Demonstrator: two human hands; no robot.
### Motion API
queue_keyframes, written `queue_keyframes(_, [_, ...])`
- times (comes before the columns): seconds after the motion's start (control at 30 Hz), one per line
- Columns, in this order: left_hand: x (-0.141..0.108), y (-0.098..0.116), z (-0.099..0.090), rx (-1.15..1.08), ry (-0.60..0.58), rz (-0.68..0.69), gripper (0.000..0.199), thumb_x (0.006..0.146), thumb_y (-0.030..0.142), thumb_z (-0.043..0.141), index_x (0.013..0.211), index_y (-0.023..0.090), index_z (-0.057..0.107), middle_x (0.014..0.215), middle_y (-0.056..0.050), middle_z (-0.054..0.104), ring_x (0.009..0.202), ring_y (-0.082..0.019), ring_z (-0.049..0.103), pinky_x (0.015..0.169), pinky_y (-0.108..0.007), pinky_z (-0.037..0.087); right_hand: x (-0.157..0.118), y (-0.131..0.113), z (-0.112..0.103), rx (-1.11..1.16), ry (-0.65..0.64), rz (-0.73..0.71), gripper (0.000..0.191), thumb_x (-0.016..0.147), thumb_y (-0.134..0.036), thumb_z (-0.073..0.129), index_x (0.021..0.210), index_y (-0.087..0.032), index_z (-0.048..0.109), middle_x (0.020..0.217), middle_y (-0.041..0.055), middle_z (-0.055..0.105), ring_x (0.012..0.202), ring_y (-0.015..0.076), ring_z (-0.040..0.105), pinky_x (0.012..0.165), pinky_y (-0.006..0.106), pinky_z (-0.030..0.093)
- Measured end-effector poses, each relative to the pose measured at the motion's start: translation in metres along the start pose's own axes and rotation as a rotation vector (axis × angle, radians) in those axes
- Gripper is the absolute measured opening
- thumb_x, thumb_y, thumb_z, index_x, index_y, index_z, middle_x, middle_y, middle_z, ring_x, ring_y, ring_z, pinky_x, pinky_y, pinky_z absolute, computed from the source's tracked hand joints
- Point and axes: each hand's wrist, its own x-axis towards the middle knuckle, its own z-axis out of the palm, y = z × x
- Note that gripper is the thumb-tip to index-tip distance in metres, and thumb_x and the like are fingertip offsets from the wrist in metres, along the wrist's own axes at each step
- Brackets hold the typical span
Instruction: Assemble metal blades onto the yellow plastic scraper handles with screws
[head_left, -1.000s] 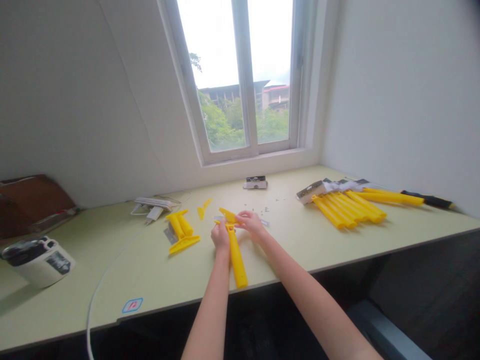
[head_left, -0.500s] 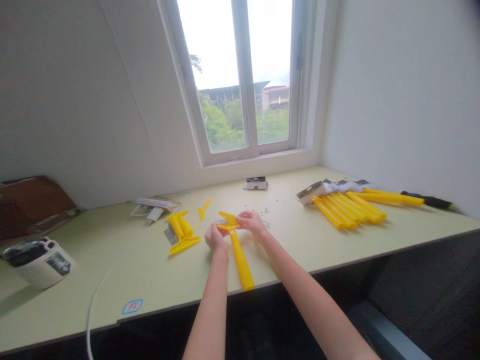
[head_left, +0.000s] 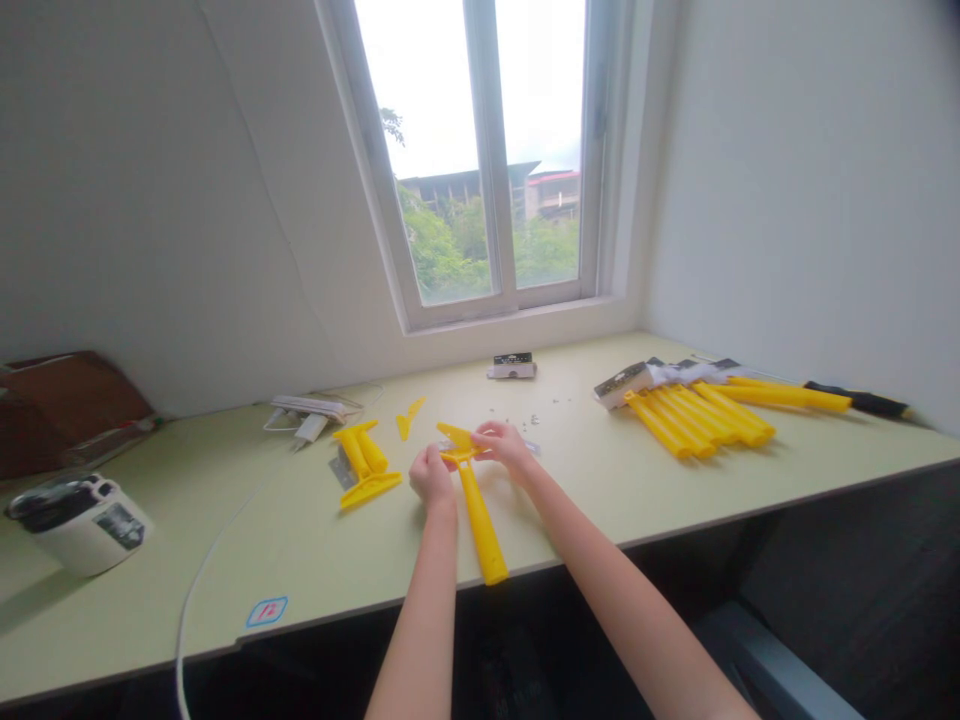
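Observation:
A yellow scraper (head_left: 482,525) lies in front of me, its long handle pointing back over the table's front edge. My left hand (head_left: 432,478) is closed on the left side of its wide head. At the head's right side, the fingers of my right hand (head_left: 502,445) pinch a flat yellow plastic piece (head_left: 453,435) resting over it. Part of a grey metal blade (head_left: 532,448) shows beyond my right hand. To the left lie more yellow scraper parts (head_left: 366,458), with a yellow V-shaped piece (head_left: 409,418) behind them.
Small screws (head_left: 533,420) are scattered behind my hands, near a small black-and-white box (head_left: 512,366). Several yellow handles (head_left: 697,420) with packaging lie right, beside a black-handled tool (head_left: 855,398). A white mug (head_left: 90,530), white cable (head_left: 202,570) and power strip (head_left: 311,408) are left.
Hardly anything differs. The scraper's head has shifted very slightly between my hands; both hands keep their hold.

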Motion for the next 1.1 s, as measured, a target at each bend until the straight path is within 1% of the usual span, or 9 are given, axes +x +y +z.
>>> queue_keyframes(0.2, [-0.004, 0.005, -0.005, 0.152, -0.011, 0.113, 0.024, 0.067, 0.035, 0.045, 0.054, 0.019, 0.057, 0.043, -0.001, 0.055, 0.045, -0.019, 0.054, 0.054, -0.031, 0.041, 0.0, 0.0, -0.001, -0.04, 0.015, -0.008, 0.015, 0.058, -0.025, 0.067, 0.065, -0.016, 0.059, 0.063, 0.0014, 0.062, 0.062, 0.0143, 0.061, 0.057, 0.027, 0.05])
queue_keyframes(0.37, [-0.005, 0.008, -0.006, 0.162, -0.015, 0.108, 0.023, 0.068, 0.035, 0.045, 0.054, 0.02, 0.056, 0.041, 0.0, 0.054, 0.046, -0.02, 0.055, 0.056, -0.031, 0.04, 0.004, 0.001, -0.003, -0.13, 0.065, -0.078, 0.018, 0.057, -0.03, 0.065, 0.069, -0.016, 0.064, 0.07, 0.0019, 0.064, 0.072, 0.0158, 0.06, 0.068, 0.028, 0.045])
queue_keyframes(0.43, [-0.004, 0.007, -0.006, 0.168, -0.018, 0.104, 0.024, 0.068, 0.035, 0.045, 0.054, 0.02, 0.056, 0.041, 0.0, 0.053, 0.047, -0.02, 0.055, 0.056, -0.031, 0.041, 0.005, 0.001, -0.003, -0.103, 0.038, -0.074, 0.02, 0.058, -0.032, 0.064, 0.071, -0.016, 0.065, 0.073, 0.0028, 0.065, 0.075, 0.0162, 0.06, 0.071, 0.028, 0.043])
queue_keyframes(0.53, [-0.003, 0.006, -0.005, 0.162, -0.022, 0.095, 0.023, 0.068, 0.035, 0.046, 0.054, 0.02, 0.056, 0.043, -0.001, 0.054, 0.048, -0.02, 0.055, 0.057, -0.031, 0.041, 0.003, 0.0, -0.003, -0.078, -0.018, -0.024, 0.021, 0.059, -0.032, 0.064, 0.073, -0.016, 0.065, 0.076, 0.0038, 0.066, 0.077, 0.0161, 0.06, 0.07, 0.028, 0.042])
queue_keyframes(0.67, [-0.002, 0.005, -0.004, 0.056, -0.005, 0.05, 0.021, 0.067, 0.031, 0.046, 0.055, 0.019, 0.056, 0.044, -0.001, 0.054, 0.048, -0.019, 0.055, 0.056, -0.031, 0.043, -0.003, -0.002, -0.002, -0.036, -0.082, 0.03, 0.017, 0.06, -0.029, 0.065, 0.072, -0.017, 0.062, 0.076, 0.0025, 0.064, 0.077, 0.0147, 0.06, 0.064, 0.024, 0.043])
queue_keyframes(0.77, [-0.003, 0.006, -0.003, -0.033, 0.005, 0.02, 0.02, 0.067, 0.029, 0.044, 0.055, 0.018, 0.056, 0.044, 0.0, 0.054, 0.047, -0.018, 0.055, 0.055, -0.03, 0.044, -0.005, -0.004, -0.001, -0.019, -0.102, 0.043, 0.017, 0.06, -0.028, 0.066, 0.072, -0.017, 0.061, 0.073, 0.0022, 0.064, 0.071, 0.0131, 0.06, 0.06, 0.022, 0.044])
queue_keyframes(0.87, [-0.004, 0.008, -0.003, -0.102, 0.0, -0.032, 0.018, 0.066, 0.027, 0.044, 0.057, 0.017, 0.055, 0.044, 0.0, 0.053, 0.045, -0.017, 0.055, 0.053, -0.03, 0.044, -0.005, -0.004, -0.001, -0.019, -0.093, 0.026, 0.017, 0.059, -0.026, 0.068, 0.07, -0.015, 0.062, 0.068, 0.0022, 0.063, 0.065, 0.012, 0.06, 0.057, 0.022, 0.045])
queue_keyframes(1.0, [-0.005, 0.013, -0.002, -0.254, -0.006, -0.132, 0.014, 0.065, 0.024, 0.044, 0.06, 0.017, 0.055, 0.046, 0.002, 0.053, 0.043, -0.015, 0.054, 0.051, -0.029, 0.045, -0.003, -0.003, -0.001, -0.019, -0.097, -0.02, 0.021, 0.056, -0.025, 0.069, 0.073, -0.014, 0.066, 0.069, 0.0037, 0.064, 0.065, 0.0127, 0.06, 0.057, 0.023, 0.046])
queue_keyframes(1.1, [-0.005, 0.015, -0.002, -0.321, 0.004, -0.175, 0.013, 0.065, 0.023, 0.045, 0.06, 0.016, 0.054, 0.045, 0.002, 0.052, 0.041, -0.014, 0.052, 0.048, -0.027, 0.044, -0.001, -0.001, -0.002, -0.008, -0.12, -0.044, 0.023, 0.054, -0.027, 0.071, 0.073, -0.014, 0.068, 0.069, 0.0042, 0.065, 0.064, 0.0127, 0.059, 0.057, 0.024, 0.046])
